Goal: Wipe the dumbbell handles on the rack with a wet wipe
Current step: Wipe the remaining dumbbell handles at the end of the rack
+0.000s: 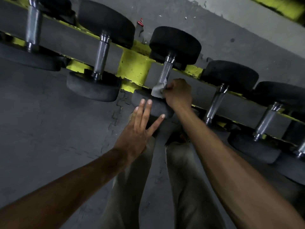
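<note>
Your left hand [140,129] lies open, fingers spread on the near head of the dumbbell [175,45], while your right hand [177,93] is fisted around the wipe [157,90] at the lower end of the handle [165,71]. Rub hard and the dumbbell may roll on the rack [135,66] and nip those spread fingers; the bunched wipe could miss the upper handle.

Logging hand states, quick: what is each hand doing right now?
Left hand: open, fingers straight by the near weight head, holding nothing.
Right hand: closed on the wet wipe around the dumbbell handle.
</note>
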{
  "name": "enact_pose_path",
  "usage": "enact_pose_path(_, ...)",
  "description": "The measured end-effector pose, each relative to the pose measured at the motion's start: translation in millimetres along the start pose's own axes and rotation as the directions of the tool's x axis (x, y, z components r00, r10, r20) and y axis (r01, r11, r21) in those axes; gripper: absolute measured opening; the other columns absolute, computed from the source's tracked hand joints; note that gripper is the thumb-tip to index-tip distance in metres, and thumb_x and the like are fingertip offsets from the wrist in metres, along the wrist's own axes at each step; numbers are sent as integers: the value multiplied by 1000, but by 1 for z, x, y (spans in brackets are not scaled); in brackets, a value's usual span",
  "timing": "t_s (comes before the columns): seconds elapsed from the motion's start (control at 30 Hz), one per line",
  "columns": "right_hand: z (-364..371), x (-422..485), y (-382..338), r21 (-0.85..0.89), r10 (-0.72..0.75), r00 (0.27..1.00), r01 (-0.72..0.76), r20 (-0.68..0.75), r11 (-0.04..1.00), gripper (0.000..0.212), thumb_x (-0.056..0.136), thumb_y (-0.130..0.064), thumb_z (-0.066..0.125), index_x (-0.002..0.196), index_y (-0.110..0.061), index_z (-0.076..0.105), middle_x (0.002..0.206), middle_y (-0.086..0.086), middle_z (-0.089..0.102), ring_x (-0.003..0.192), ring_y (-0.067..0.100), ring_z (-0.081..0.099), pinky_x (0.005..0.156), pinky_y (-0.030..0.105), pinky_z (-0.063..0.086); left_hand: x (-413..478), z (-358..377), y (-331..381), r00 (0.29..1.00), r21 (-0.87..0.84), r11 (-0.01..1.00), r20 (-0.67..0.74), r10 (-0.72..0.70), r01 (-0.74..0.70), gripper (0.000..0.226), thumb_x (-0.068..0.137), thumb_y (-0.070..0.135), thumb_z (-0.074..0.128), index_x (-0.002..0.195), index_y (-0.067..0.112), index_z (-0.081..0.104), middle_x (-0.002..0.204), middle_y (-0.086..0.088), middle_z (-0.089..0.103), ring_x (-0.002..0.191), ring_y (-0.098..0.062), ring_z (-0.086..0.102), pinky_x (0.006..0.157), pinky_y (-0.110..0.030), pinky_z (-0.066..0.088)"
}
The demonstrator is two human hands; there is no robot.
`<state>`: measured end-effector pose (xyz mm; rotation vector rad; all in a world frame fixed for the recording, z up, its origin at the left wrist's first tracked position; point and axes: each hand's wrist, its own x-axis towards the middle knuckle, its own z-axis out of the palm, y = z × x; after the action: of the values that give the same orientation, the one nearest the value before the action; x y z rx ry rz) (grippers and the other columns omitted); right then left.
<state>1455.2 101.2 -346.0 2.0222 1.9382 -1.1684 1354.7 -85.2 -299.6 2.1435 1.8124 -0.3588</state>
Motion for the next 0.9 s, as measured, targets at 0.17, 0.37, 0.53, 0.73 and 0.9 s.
enact_pose_path(0.17, 0, 1, -23, -401, -498, 831, 380, -248, 833, 20, 91, -21, 58, 109, -18, 64, 117, 6, 63, 102, 31, 62, 64, 34, 43, -1, -4, -2, 1000, 34, 999, 30, 7, -8, 66, 105, 15, 9, 165, 12, -16, 160, -48, -15, 153, -62, 2, 126, -59, 22)
enact_pose_path(0.37, -30, 32, -36, -706, -712, 702, 511, 15, 490, 33, 84, -10, 48, 105, -18, 72, 98, 5, 72, 74, 37, 71, 52, 36, 49, -4, -14, -1, 996, 117, 993, 83, 13, -23, 67, 100, 14, -1, 162, 13, -25, 158, -47, -23, 152, -62, -7, 128, -58, 15)
enact_pose_path(0.53, -30, 10, -43, -496, -537, 578, 812, 615, 306, 16, 94, -29, 56, 94, -21, 70, 104, 7, 72, 97, 34, 69, 64, 34, 40, -3, -7, 0, 999, 78, 997, 39, 11, -14, 65, 105, 13, 7, 164, 15, -22, 160, -44, -21, 154, -59, -8, 129, -57, 13)
enact_pose_path(0.73, -43, 21, -46, -657, -612, 727, 630, 311, 413, 20, 89, -9, 57, 97, -15, 74, 99, 10, 73, 91, 38, 72, 66, 42, 54, 0, -1, 3, 998, 35, 999, 60, -23, 21, 95, 101, 18, 49, 164, 16, -22, 159, -44, -26, 153, -59, -15, 127, -60, 15)
enact_pose_path(0.9, -43, -5, -19, -434, -638, 597, 799, 487, 416, 25, 91, -27, 46, 97, -21, 70, 111, 9, 69, 103, 36, 66, 70, 39, 51, 4, -23, 32, 992, -23, 996, 91, -85, 87, 109, 92, 35, 69, 168, 13, -7, 164, -36, -24, 156, -51, -15, 129, -56, 15)
